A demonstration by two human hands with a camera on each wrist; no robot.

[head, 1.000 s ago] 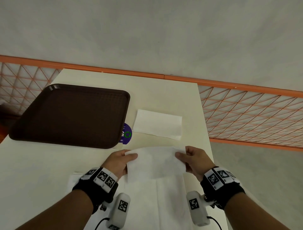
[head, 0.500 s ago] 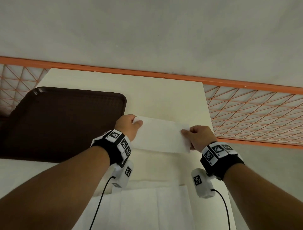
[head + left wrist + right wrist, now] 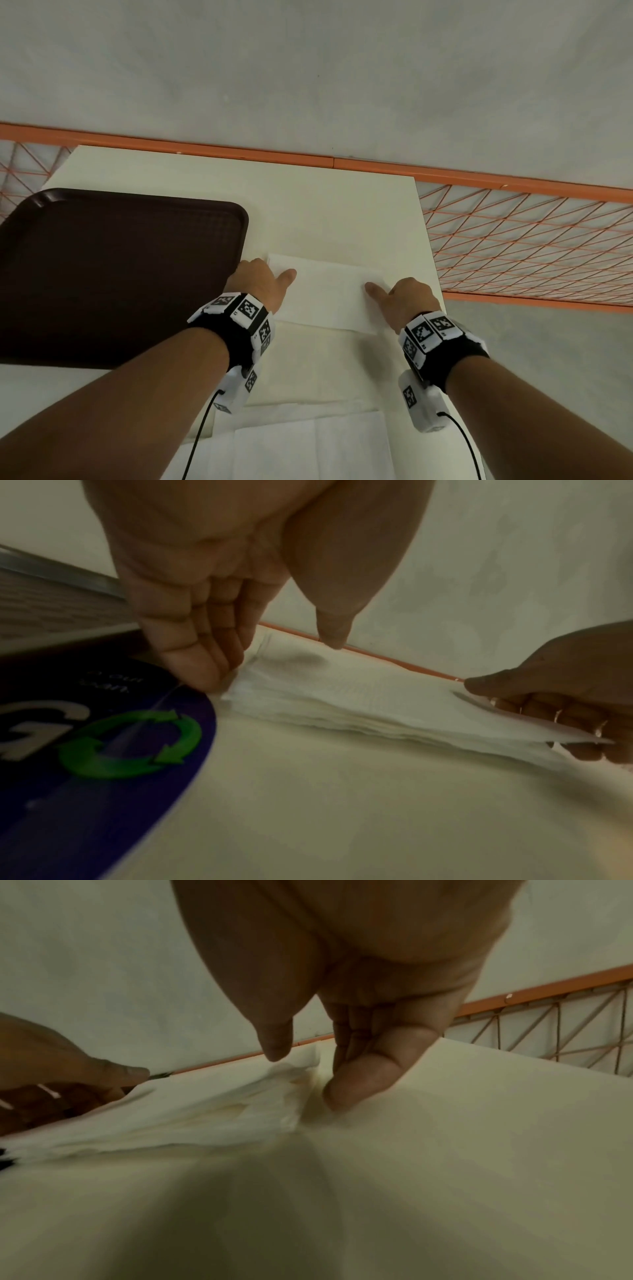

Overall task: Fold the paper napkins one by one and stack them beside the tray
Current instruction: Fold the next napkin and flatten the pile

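On the pale table [image 3: 342, 212], the folded napkin [image 3: 329, 291] lies crosswise between my hands, just right of the tray [image 3: 120, 274], my left hand [image 3: 255, 282] and right hand [image 3: 407, 301] each pinching one short end.

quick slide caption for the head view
Both hands, left hand and right hand, set a folded napkin on the stack beside the brown tray.

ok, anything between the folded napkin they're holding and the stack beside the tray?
Nothing visible. The folded napkin already lies on the stack, right of the tray; left hand and right hand at its ends.
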